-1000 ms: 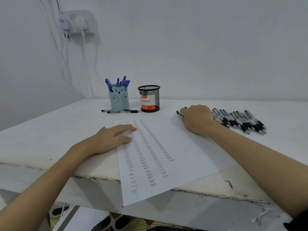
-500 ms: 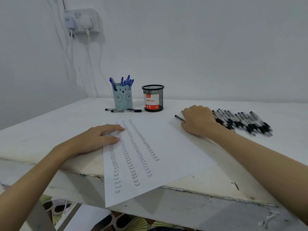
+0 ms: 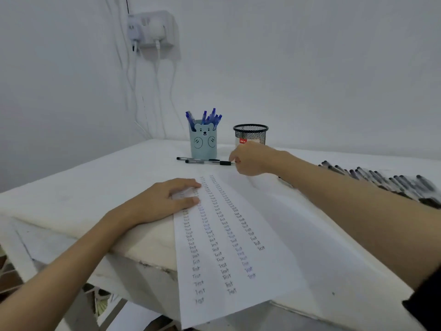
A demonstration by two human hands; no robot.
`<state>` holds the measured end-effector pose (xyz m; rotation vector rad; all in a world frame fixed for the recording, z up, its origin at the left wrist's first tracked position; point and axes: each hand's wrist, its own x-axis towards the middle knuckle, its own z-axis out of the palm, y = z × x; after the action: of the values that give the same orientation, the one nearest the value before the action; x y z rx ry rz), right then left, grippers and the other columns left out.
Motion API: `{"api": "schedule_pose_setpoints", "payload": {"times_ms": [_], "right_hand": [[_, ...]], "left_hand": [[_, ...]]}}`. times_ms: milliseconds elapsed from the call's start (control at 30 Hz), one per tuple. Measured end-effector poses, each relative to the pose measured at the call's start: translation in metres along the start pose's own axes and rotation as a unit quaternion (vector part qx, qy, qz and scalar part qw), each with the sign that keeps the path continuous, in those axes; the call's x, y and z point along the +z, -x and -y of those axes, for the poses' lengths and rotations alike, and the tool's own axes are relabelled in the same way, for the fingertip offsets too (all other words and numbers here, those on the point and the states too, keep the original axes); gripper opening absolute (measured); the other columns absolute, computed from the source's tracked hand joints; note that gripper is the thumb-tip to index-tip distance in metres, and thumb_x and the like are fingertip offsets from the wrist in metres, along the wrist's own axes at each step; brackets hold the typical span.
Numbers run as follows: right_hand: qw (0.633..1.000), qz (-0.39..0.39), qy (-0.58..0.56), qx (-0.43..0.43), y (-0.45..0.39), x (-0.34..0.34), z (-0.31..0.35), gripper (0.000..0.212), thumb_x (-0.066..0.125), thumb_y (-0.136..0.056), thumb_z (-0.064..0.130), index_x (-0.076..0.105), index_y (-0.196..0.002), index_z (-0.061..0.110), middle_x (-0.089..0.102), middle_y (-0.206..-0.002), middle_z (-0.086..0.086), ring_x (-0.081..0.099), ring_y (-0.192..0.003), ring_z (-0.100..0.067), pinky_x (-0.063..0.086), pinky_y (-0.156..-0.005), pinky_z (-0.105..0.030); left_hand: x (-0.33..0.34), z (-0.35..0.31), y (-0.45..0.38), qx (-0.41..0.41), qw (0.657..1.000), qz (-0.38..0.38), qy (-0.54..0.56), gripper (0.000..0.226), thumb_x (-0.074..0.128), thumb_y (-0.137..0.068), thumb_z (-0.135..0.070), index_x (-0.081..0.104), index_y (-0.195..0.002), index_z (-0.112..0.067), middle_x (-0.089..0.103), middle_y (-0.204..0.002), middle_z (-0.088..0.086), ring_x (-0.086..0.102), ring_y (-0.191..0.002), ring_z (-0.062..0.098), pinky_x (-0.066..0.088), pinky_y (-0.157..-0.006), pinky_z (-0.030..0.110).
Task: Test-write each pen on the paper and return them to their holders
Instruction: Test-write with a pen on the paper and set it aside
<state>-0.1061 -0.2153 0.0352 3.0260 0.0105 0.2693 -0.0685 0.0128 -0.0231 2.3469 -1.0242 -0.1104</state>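
The right hand (image 3: 253, 160) was extended to the far side of the table (image 3: 71, 187), just in front of the mesh holder (image 3: 250, 133), with its fingertips at the capped end of the nearer of two loose pens (image 3: 207, 161) lying before the bear holder (image 3: 203, 139). Whether the fingers had closed on that pen could not be determined; they were curled, and the contact point was hidden. The left hand (image 3: 167, 201) lay flat, fingers straight, pressing the left edge of the paper (image 3: 238, 247), which overhung the table's near edge and carried four columns of the word "Test". A row of black pens (image 3: 381, 180) lay at the right, apart from both hands.

Judgement: the step in hand was picking up a loose pen for testing. It would be done well by pinching one pen only near its cap, lifting clear of its neighbour so that it did not roll, and holding the paper pinned throughout, given the overhang. Blue pens (image 3: 205, 117) stood in the bear holder; the mesh holder appeared empty.
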Motion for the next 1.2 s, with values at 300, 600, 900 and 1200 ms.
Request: {"api": "schedule_pose_setpoints", "payload": {"times_ms": [300,600,900,1200], "right_hand": [[0.998,-0.061,0.026,-0.017,-0.056,0.041,0.024,0.028,0.044,-0.090,0.006,0.050,-0.117,0.003,0.050,-0.118,-0.012,0.044,-0.109,-0.024,0.035,-0.077,-0.030],[0.996,-0.069,-0.050,-0.012,-0.061,0.044,0.028,0.022,0.048,-0.086,-0.002,0.048,-0.106,0.006,0.050,-0.107,-0.014,0.044,-0.090,-0.023,0.037,-0.072,-0.029],[0.986,-0.057,-0.153,0.028,-0.028,-0.004,0.026,0.014,0.050,-0.081,-0.001,0.054,-0.094,0.003,0.061,-0.099,-0.016,0.059,-0.089,-0.027,0.046,-0.066,-0.031],[0.778,0.114,-0.614,0.074,0.064,-0.034,0.019,0.050,0.054,-0.074,0.063,0.048,-0.059,0.015,0.040,-0.061,0.001,0.031,-0.055,-0.014,0.025,-0.060,-0.029]], "left_hand": [[0.004,0.006,-0.005,0.000,1.000,-0.020,-0.015,0.048,0.052,-0.081,-0.059,0.048,-0.127,-0.048,0.036,-0.142,-0.027,0.032,-0.130,-0.006,0.020,-0.105,0.016],[0.004,0.009,-0.005,0.010,0.999,-0.018,-0.027,0.047,0.051,-0.082,-0.058,0.047,-0.127,-0.048,0.037,-0.142,-0.027,0.031,-0.131,-0.006,0.019,-0.105,0.015],[0.004,0.004,-0.002,0.006,0.998,-0.024,-0.058,0.062,0.042,-0.072,-0.072,0.048,-0.128,-0.046,0.042,-0.141,-0.022,0.037,-0.129,0.000,0.025,-0.105,0.020],[0.010,-0.013,0.020,-0.035,0.985,0.013,-0.169,0.091,0.018,-0.063,-0.087,0.030,-0.142,-0.043,0.027,-0.151,-0.014,0.029,-0.136,0.013,0.020,-0.114,0.038]]}}
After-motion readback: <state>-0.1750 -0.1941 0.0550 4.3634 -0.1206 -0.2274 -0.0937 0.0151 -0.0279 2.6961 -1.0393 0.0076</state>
